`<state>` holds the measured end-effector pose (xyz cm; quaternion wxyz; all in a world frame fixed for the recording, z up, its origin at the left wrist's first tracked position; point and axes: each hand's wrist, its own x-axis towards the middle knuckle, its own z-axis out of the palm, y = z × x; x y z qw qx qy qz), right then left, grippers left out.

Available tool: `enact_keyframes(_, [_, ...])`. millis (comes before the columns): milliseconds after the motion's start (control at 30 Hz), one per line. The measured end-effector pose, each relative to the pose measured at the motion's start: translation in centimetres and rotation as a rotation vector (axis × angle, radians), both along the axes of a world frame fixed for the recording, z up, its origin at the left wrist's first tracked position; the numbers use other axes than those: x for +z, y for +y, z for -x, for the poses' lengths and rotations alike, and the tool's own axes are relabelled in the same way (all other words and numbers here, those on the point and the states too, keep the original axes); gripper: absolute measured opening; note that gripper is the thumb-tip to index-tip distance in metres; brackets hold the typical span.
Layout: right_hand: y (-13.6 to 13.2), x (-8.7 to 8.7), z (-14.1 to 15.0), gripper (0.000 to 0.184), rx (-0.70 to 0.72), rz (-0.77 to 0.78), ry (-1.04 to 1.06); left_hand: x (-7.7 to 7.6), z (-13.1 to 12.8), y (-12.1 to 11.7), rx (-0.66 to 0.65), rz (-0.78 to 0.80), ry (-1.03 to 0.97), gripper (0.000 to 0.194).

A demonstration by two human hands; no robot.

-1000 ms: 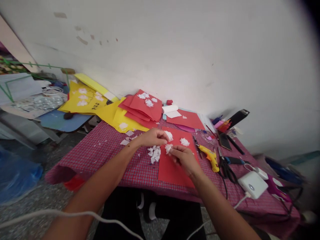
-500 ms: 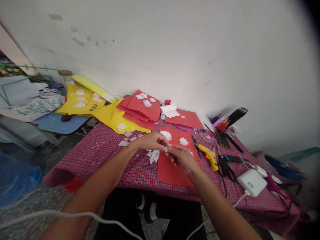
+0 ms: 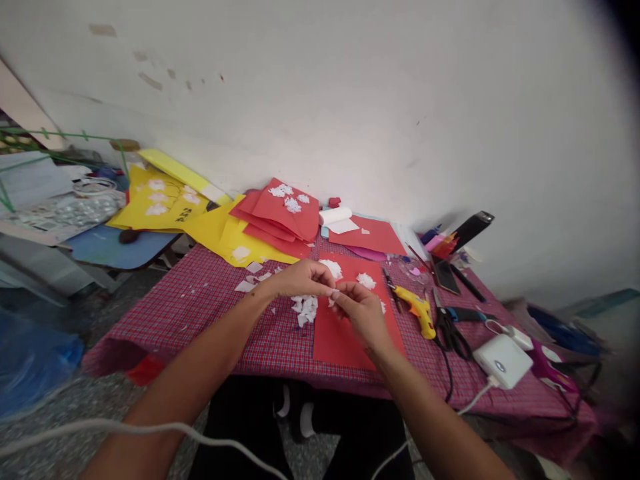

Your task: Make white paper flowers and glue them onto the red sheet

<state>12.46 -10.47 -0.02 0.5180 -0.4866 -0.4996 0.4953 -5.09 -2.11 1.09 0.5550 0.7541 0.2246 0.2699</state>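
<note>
My left hand [image 3: 311, 279] and my right hand [image 3: 357, 308] meet fingertip to fingertip above a red paper sheet [image 3: 345, 343]. Both are closed in a pinch on a small piece of white paper [image 3: 331, 302], mostly hidden by the fingers. On the sheet, a white paper flower [image 3: 332, 269] shows just behind my left hand, and another white paper flower [image 3: 367, 281] sits to its right. A third white patch is partly covered by my right hand. Left of the sheet, under my left wrist, lies a heap of torn white paper [image 3: 305, 309].
A yellow glue gun [image 3: 416, 308], black scissors [image 3: 453, 333] and a white adapter [image 3: 503, 361] lie at the right on the checked tablecloth [image 3: 200, 320]. Red sheets [image 3: 280, 213] and yellow paper [image 3: 215, 233] are stacked behind. A white cable [image 3: 165, 427] crosses the foreground.
My fingertips have shifted slightly against each other, and the white paper between them shows less. The whole view has moved a little.
</note>
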Motion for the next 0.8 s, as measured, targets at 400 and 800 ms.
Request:
enact_keyframes(400, [0.1,2.3,-5.5,0.009,0.271,0.01,-0.762,-0.5,-0.1,0.4,0.086,-0.05,-0.025,0.025])
enact_keyframes(800, [-0.8,2.6,-5.5,0.014,0.392,-0.161,-1.422,-0.6,0.0,0.6,0.095,-0.083,0.033,0.029])
